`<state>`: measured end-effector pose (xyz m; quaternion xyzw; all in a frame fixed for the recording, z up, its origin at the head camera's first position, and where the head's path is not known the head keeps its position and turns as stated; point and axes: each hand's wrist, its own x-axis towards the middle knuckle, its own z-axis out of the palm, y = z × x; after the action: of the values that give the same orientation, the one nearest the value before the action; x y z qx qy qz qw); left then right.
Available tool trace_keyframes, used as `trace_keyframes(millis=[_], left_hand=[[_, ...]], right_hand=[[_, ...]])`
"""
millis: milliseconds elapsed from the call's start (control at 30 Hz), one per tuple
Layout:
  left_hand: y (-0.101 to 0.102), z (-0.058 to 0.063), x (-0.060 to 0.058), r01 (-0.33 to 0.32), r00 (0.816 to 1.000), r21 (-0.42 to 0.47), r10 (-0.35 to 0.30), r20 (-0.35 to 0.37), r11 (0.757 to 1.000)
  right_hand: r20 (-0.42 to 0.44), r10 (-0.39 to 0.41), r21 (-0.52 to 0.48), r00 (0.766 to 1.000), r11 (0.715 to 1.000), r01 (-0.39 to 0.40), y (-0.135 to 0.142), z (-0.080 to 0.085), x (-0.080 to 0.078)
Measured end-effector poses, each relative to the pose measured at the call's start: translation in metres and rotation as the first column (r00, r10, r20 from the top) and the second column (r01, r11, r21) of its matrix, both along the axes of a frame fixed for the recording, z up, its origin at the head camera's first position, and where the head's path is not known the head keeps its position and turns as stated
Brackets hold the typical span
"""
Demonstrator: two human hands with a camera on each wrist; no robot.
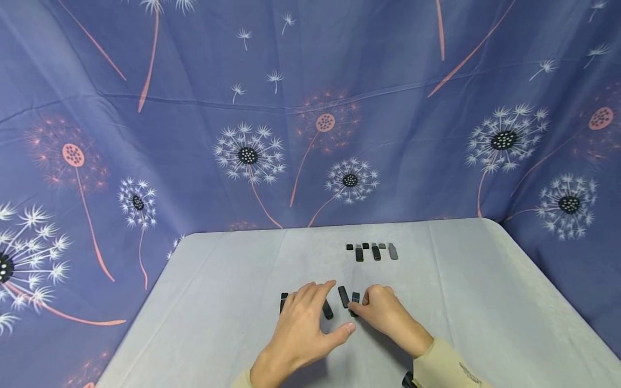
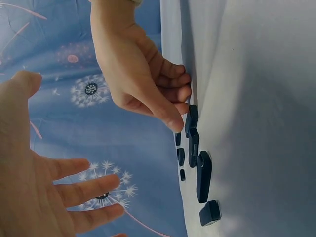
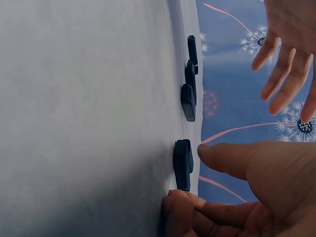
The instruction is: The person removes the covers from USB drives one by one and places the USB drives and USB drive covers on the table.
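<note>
My right hand is low at the table, its fingers loosely curled beside a dark USB stick with a blue band. In the right wrist view a fingertip meets the near end of that stick, while the thumb is apart from it. Just left lies another dark stick. My left hand hovers with fingers spread and thumb out, holding nothing. Behind it, partly covered, are a dark stick and a dark piece with a light band.
Farther back on the white-covered table stands a row: a black USB stick, a second black one and a grey one. Small caps, such as a black cap, lie by them. A blue dandelion-print curtain surrounds the table.
</note>
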<state>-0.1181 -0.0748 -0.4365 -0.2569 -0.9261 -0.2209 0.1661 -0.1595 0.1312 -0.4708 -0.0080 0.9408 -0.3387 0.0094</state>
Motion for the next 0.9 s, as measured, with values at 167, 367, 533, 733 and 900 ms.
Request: trace_keyframes(millis=[167,367,533,733,900], left_hand=[[0.0006,0.0,0.0006,0.008,1.0,0.007,-0.008,0.015,1.0],[0.0004,0.0012,-0.0001,0.007,1.0,-0.012,-0.006,0.016,1.0],[-0.0006,0.0014,-0.0009,0.001,1.0,-0.017,-0.001,0.014,1.0],[-0.0019,0.0012,-0.0013,-0.002,1.0,-0.011,0.002,0.013,1.0],[-0.0034,0.0019,-0.0036,-0.008,1.0,-0.009,0.008,0.009,1.0]], right_hand=[[0.026,0.01,0.011,1.0,1.0,-0.01,-0.003,-0.0006,-0.0027],[0.006,0.017,0.049,1.0,0.999,-0.017,-0.0056,-0.0029,-0.0049],[-0.001,0.014,0.079,1.0,0.997,-0.014,-0.0065,-0.0046,-0.0045],[0.004,0.02,0.074,1.0,0.997,-0.02,-0.0064,-0.0033,-0.0054],[0.029,0.021,0.058,0.999,0.998,-0.022,-0.0059,0.0001,-0.0069]])
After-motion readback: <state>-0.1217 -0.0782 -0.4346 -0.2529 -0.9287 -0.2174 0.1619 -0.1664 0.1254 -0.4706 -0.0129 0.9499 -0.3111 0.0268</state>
